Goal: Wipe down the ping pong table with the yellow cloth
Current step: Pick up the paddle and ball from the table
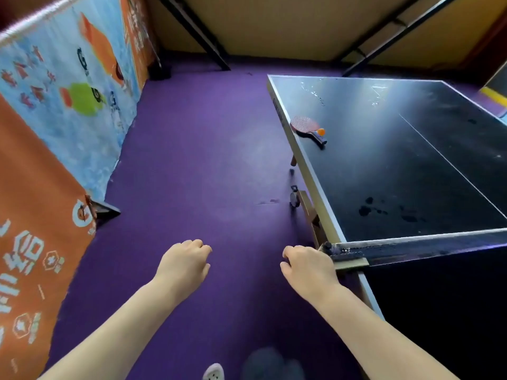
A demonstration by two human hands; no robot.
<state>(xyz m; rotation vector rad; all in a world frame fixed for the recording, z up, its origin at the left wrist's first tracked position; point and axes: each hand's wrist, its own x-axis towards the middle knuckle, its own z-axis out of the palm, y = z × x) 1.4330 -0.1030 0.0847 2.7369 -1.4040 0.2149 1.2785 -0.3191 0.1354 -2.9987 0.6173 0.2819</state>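
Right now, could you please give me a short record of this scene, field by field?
table: dark top, white centre line
paddle: red, lying near the table's side edge
ball: orange, beside the paddle's handle
spots: dark, on the top near the net
cloth: not in view
left hand: loosely curled, empty, over the floor
right hand: loosely curled, empty, beside the net clamp

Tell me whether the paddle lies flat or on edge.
Flat: the paddle rests red face up on the ping pong table, orange ball beside its handle.
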